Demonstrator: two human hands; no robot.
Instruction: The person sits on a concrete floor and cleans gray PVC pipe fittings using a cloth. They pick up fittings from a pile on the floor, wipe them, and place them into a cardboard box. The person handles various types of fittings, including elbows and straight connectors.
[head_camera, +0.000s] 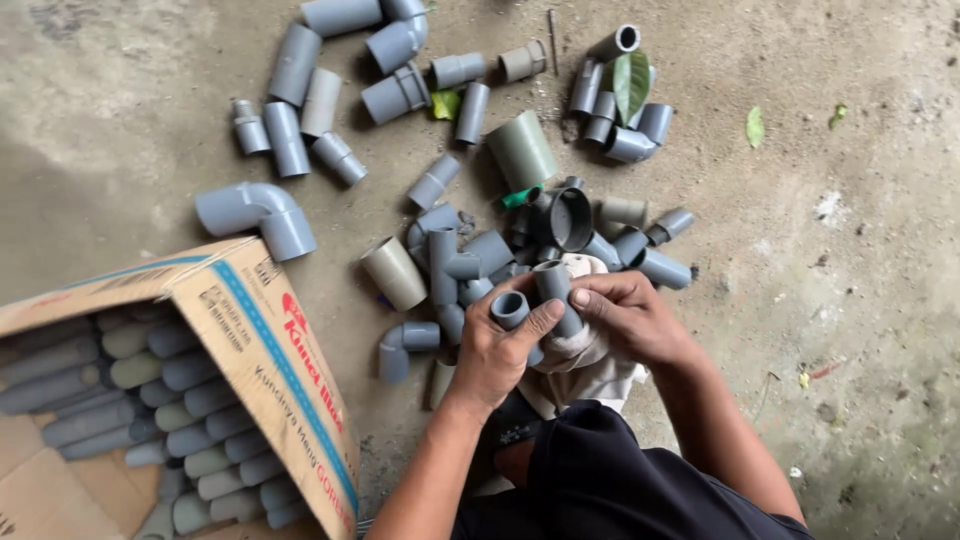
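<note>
At the lower left of the concrete floor (850, 330) lies your cardboard box (265, 350), tipped on its side with its open mouth facing left; its brown flap carries a blue stripe and red lettering along the long edge. Inside it, grey and greenish pipe pieces (150, 420) lie stacked in rows, their round ends towards you. Your left hand (495, 350) comes up from the bottom edge, wrist bent, fingers curled shut around a short grey pipe fitting (510, 308) whose open end points up, thumb laid across towards the other hand. Your right hand (630, 315) reaches in from the right, fingers folded over a second grey fitting (553, 285) that stands just beside the first, touching it; both sit near the middle of the floor, over a pale cloth (590, 360) on your lap. Just beyond your knuckles a heap of loose fittings (470, 255) spreads out, with a black round cap (565, 218) and a green-grey sleeve (520, 150) in it. A large grey elbow (258, 212) lies beside the box's upper corner, and a green leaf (630, 85) rests on fittings near the far edge.
</note>
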